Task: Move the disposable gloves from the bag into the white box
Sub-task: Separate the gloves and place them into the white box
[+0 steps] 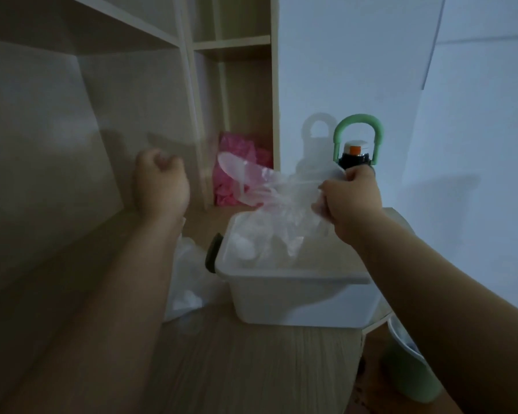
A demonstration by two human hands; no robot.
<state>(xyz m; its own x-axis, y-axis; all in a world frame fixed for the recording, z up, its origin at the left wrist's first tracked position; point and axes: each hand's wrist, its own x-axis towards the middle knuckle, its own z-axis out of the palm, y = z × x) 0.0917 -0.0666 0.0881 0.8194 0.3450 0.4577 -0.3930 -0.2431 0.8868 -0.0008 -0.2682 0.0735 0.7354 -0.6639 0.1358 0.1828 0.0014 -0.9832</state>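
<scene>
My right hand (349, 198) grips a bunch of clear disposable gloves (269, 189) above the white box (296, 300). The gloves trail left and down from my fist, their lower ends hanging into the box, where more clear plastic lies. The box stands on the wooden desk and has a dark latch (213, 253) on its left side. To the left of the box lies the crumpled clear bag (189, 282). My left hand (162, 183) is raised left of the gloves, fingers curled into a fist, holding nothing that I can see.
A bottle with a green loop handle (356, 144) stands behind my right hand against the white wall. Pink plastic (240, 168) sits in a shelf nook behind the gloves. A green bin (410, 366) stands on the floor at the desk's right edge. Shelving rises at the left.
</scene>
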